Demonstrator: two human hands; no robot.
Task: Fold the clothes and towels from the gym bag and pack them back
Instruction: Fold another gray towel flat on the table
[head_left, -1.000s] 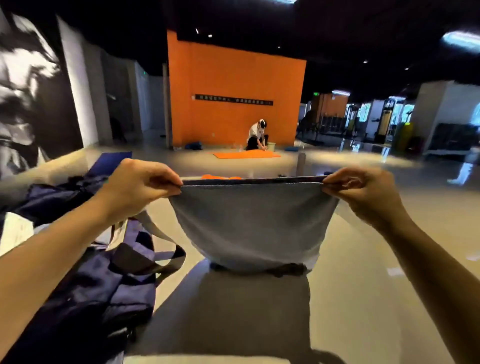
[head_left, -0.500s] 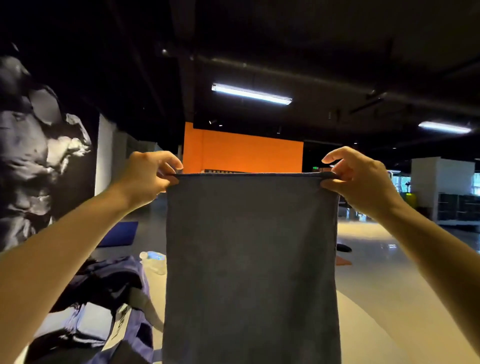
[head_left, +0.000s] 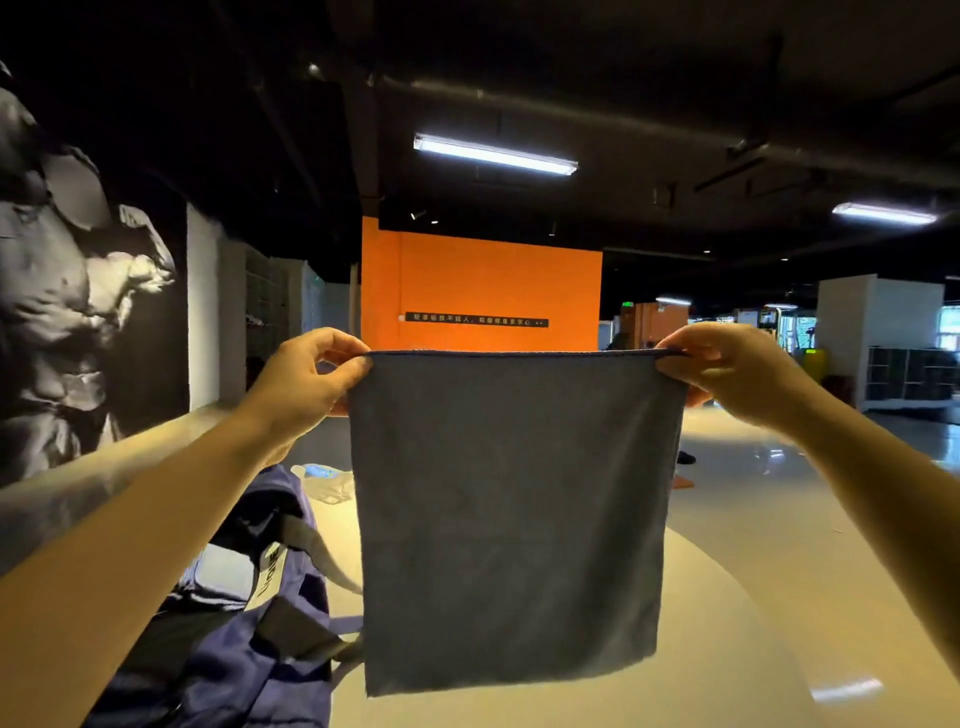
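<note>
Grey towel (head_left: 511, 519) up in the air at chest height, stretched flat and hanging straight down, lower edge clear of the round pale table (head_left: 727, 649) below. Left hand (head_left: 306, 379) pinching the top left corner, thumb and curled fingers clamped on the hem. Right hand (head_left: 727, 371) pinching the top right corner the same way, fingertips folded over the edge. Top hem pulled taut and level between the two grips; sides hanging nearly vertical, bottom edge slightly slanted, lower at the left. Looks like a single layer, but cannot tell for sure from the front. Navy gym bag (head_left: 234, 639) on the table at lower left, partly behind the left forearm and the towel's left edge, unzipped and slumped, with a grey strap (head_left: 317, 551) trailing toward the towel and a white label (head_left: 270, 577) showing. Clear plastic water bottle (head_left: 324, 478) lying on the table beyond the bag, just left of the towel. Orange wall (head_left: 483, 291) with a dark text strip straight ahead behind the towel, black-and-white muscle mural (head_left: 78, 312) on the left wall, tube lights (head_left: 493, 154) on a dark ceiling, glossy floor and white lockers (head_left: 909, 364) off to the right.
</note>
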